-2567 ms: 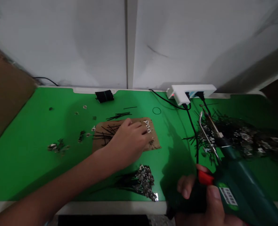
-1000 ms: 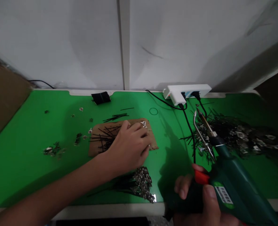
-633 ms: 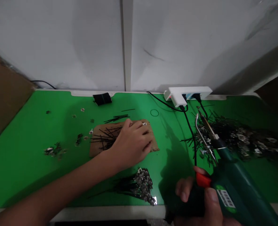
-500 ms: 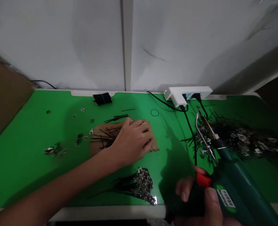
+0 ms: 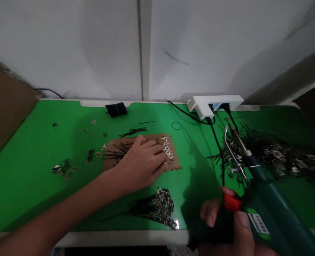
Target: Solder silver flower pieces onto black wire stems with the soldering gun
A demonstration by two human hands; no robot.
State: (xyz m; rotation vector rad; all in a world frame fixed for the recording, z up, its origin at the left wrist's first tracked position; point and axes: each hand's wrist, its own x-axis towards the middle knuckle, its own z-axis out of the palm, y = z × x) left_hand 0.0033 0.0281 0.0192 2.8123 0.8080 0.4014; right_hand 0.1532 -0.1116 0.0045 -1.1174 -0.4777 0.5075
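My right hand (image 5: 227,227) is wrapped round a dark green soldering gun (image 5: 273,206) with a red trigger; its tip and curved metal feed tube point up and away. Over a brown cardboard piece (image 5: 175,158) rests my left hand (image 5: 144,163), fingers bent and together; whatever is under the fingertips is hidden. Beside those fingers, a short row of small silvery metal parts (image 5: 166,146) lies along the board's right side. Loose black wires (image 5: 117,153) lie on the board left of the hand. Nearer me is a bundle of wires with metal ends (image 5: 161,208).
A white power strip (image 5: 218,103) with plugged cords stands at the back right. Below it spreads a heap of wired metal parts (image 5: 275,153). A black wire bundle (image 5: 116,109) lies at the back; scattered metal pieces (image 5: 63,168) lie left. A cardboard box (image 5: 8,103) borders the left.
My left hand has shifted slightly left and toward me, uncovering the row of metal parts on the cardboard. My right hand keeps its hold on the soldering gun, nearly in place.
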